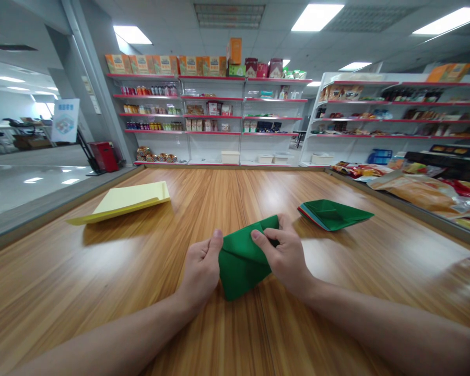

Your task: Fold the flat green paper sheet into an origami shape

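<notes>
Between my two hands is a folded sheet of green paper [243,263], tilted up over the wooden table. My left hand [203,263] grips its left edge, thumb on the near face and the other fingers mostly hidden behind. At the upper right corner, my right hand [285,256] pinches the paper with its thumb pressed on a folded flap. Diagonal creases and an overlapping layer show on the green face. Farther right lies a stack of folded papers [335,214], green on top with red, white and blue edges beneath.
A pad of yellow paper [131,201] with a lifted edge rests at the table's left. The wooden table [172,334] has a raised rim. Packaged snacks [423,193] lie beyond its right edge. Stocked shelves [213,99] stand behind, and a red box [104,156] is on the floor at left.
</notes>
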Tool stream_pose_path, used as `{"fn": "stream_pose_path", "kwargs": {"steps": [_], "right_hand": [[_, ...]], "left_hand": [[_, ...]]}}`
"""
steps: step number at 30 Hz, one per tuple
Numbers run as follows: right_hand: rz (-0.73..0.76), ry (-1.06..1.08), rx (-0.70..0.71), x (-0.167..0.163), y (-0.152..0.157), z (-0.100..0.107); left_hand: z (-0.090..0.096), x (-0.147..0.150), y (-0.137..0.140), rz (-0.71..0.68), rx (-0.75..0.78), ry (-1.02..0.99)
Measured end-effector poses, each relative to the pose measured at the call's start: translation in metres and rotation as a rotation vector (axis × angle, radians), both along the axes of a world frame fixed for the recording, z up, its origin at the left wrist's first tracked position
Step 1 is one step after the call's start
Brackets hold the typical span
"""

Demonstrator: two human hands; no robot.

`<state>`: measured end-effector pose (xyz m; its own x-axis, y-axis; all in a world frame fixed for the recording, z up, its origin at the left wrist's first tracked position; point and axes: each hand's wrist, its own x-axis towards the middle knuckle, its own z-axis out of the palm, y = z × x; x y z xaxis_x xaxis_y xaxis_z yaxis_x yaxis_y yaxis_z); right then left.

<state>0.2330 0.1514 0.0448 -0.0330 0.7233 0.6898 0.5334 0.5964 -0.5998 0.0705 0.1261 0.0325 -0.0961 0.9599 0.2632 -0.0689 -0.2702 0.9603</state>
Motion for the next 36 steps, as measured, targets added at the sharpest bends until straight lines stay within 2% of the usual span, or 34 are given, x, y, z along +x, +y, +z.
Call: {"fn": "stream_pose_path", "kwargs": {"steps": [3, 9, 21, 30, 36], "right_hand": [[0.009, 0.0, -0.009, 0.0, 0.0, 0.0], [0.045, 0.014, -0.008, 0.003, 0.001, -0.001], [0.059, -0.024, 0.005, 0.003, -0.003, 0.0], [0.054, -0.044, 0.014, 0.002, -0.003, 0.0], [0.039, -0.157, 0.039, 0.006, -0.002, 0.0]], "left_hand": [[0.0, -0.002, -0.002, 0.03, 0.053, 0.084], [0.005, -0.008, -0.003, -0.087, 0.107, 0.182], [0.008, -0.006, 0.0, -0.193, 0.012, 0.046], [0.007, -0.008, -0.001, -0.194, 0.013, 0.046], [0.009, -0.011, 0.007, -0.424, -0.148, -0.025]]}}
